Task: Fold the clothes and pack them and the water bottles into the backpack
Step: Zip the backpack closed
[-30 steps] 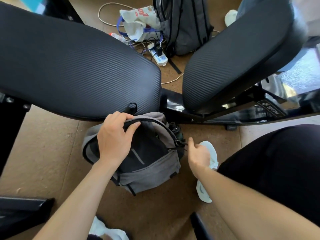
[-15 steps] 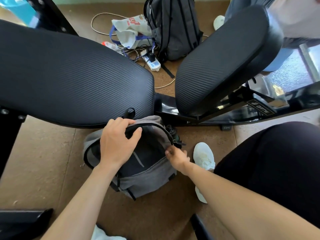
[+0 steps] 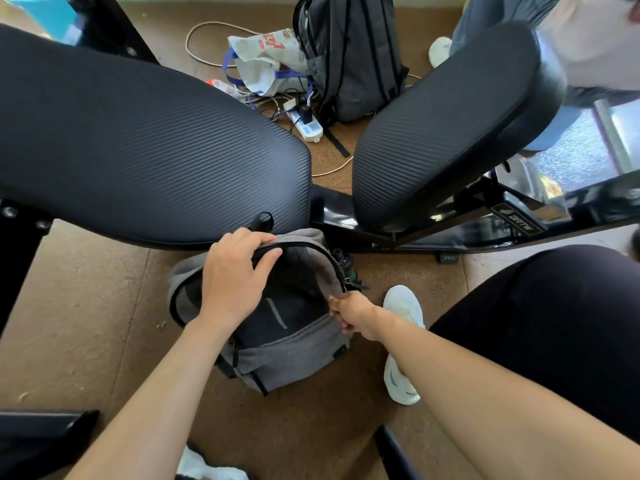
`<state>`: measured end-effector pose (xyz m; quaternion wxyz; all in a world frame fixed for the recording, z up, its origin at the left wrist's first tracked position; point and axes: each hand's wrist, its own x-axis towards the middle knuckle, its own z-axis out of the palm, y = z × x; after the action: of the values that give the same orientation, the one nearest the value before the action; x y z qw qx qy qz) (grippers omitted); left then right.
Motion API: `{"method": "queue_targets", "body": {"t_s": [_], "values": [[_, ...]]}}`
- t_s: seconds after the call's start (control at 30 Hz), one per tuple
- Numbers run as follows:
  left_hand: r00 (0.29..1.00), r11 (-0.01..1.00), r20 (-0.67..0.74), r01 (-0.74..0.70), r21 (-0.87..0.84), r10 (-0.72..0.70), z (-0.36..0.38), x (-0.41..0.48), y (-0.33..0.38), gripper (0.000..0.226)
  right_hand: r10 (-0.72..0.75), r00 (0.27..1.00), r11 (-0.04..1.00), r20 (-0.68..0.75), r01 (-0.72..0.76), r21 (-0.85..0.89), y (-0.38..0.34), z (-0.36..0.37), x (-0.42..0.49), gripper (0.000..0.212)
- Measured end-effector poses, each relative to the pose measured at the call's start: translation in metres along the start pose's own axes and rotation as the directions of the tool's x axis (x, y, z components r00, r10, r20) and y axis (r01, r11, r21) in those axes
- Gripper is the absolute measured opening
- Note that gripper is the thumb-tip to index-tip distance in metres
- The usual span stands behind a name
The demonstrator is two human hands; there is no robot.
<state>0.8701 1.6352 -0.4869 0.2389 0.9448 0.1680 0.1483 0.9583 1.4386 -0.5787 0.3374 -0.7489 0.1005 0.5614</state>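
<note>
A grey backpack (image 3: pixel 287 358) stands on the brown floor below the padded bench, its main compartment open and dark inside. My left hand (image 3: pixel 235 278) grips the top rim of the opening, fingers curled over the zipper edge. My right hand (image 3: pixel 349 311) pinches the right side of the opening just below the zipper pulls (image 3: pixel 348 284). A dark water bottle (image 3: pixel 343 259) pokes out of the right side pocket. Whatever lies inside the compartment is too dark to make out.
Two black padded bench cushions (image 3: pixel 156 150) (image 3: pixel 443 123) hang over the backpack on a black frame (image 3: pixel 433 233). A second grey backpack (image 3: pixel 349 57), a white bag (image 3: pixel 266 60) and a power strip (image 3: pixel 308 124) lie beyond. My white shoe (image 3: pixel 401 344) stands right of the backpack.
My right hand moved left from beside the shoe to the backpack's right rim and took hold of it. My left hand kept its grip on the top rim.
</note>
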Motion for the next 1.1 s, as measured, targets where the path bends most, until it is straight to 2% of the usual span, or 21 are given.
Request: {"method": "queue_targets", "body": {"t_s": [0.17, 0.23, 0.3, 0.4, 0.43, 0.47, 0.5, 0.57, 0.6, 0.63, 0.7, 0.8, 0.87, 0.97, 1.03, 1.1], "values": [[1.0, 1.0, -0.013, -0.006, -0.009, 0.006, 0.002, 0.001, 0.004, 0.02, -0.22, 0.975, 0.975, 0.007, 0.22, 0.011, -0.025, -0.011, -0.031, 0.032], [1.0, 1.0, -0.008, -0.009, -0.009, 0.009, 0.004, 0.001, 0.005, 0.021, -0.321, 0.946, 0.945, -0.04, 0.322, 0.048, -0.051, -0.015, -0.048, 0.038], [1.0, 1.0, 0.002, -0.014, -0.01, 0.014, 0.004, 0.002, 0.005, 0.023, -0.416, 0.905, 0.908, -0.085, 0.418, 0.005, -0.074, -0.021, -0.066, 0.044], [0.999, 0.999, 0.021, -0.042, 0.009, 0.042, 0.001, 0.002, 0.005, 0.028, -0.468, 0.883, 0.874, -0.01, 0.462, -0.149, -0.091, -0.034, -0.087, 0.044], [0.998, 0.999, 0.027, -0.051, 0.016, 0.05, 0.0, 0.001, 0.006, 0.031, -0.463, 0.886, 0.856, 0.016, 0.452, -0.252, -0.092, -0.038, -0.093, 0.043], [0.998, 0.998, 0.027, -0.051, 0.022, 0.05, -0.002, -0.002, 0.007, 0.034, -0.47, 0.882, 0.804, 0.024, 0.439, -0.401, -0.093, -0.04, -0.096, 0.041], [0.999, 0.999, 0.012, -0.042, 0.029, 0.042, -0.004, -0.005, 0.008, 0.036, -0.499, 0.867, 0.707, 0.01, 0.413, -0.573, -0.094, -0.041, -0.099, 0.038], [0.998, 1.0, -0.058, -0.013, 0.028, 0.015, -0.011, -0.011, 0.006, 0.037, -0.619, 0.782, 0.458, -0.064, 0.294, -0.839, -0.091, -0.036, -0.106, 0.028], [0.994, 1.0, -0.108, 0.008, 0.011, -0.006, -0.014, -0.014, 0.005, 0.033, -0.71, 0.697, 0.355, -0.1, 0.232, -0.906, -0.089, -0.031, -0.11, 0.03], [0.987, 0.999, -0.158, 0.031, -0.022, -0.034, -0.019, -0.019, 0.003, 0.028, -0.785, 0.608, 0.296, -0.115, 0.205, -0.933, -0.087, -0.025, -0.114, 0.035], [0.966, 0.991, -0.234, 0.091, -0.094, -0.111, -0.028, -0.03, 0.001, 0.019, -0.876, 0.47, 0.256, -0.106, 0.267, -0.929, -0.085, -0.012, -0.121, 0.041], [0.923, 0.941, -0.211, 0.29, -0.173, -0.323, -0.035, -0.052, 0.0, 0.018, -0.942, 0.335, 0.153, -0.004, 0.42, -0.894, -0.087, 0.011, -0.125, 0.041], [0.853, 0.846, -0.108, 0.476, -0.239, -0.51, -0.031, -0.067, -0.008, 0.019, -0.94, 0.316, 0.036, 0.132, 0.474, -0.88, -0.086, 0.023, -0.124, 0.044], [0.641, 0.563, 0.179, 0.751, -0.345, -0.746, -0.013, -0.092, -0.031, 0.027, -0.864, 0.378, -0.075, 0.333, 0.556, -0.828, -0.088, 0.032, -0.119, 0.059], [0.477, 0.361, 0.353, 0.866, -0.346, -0.805, 0.001, -0.109, -0.048, 0.023, -0.825, 0.418, -0.093, 0.38, 0.562, -0.822, -0.095, 0.036, -0.115, 0.067], [0.366, 0.226, 0.452, 0.915, -0.334, -0.813, 0.015, -0.118, -0.061, 0.02, -0.81, 0.438, -0.096, 0.389, 0.554, -0.827, -0.103, 0.042, -0.111, 0.072]]}}
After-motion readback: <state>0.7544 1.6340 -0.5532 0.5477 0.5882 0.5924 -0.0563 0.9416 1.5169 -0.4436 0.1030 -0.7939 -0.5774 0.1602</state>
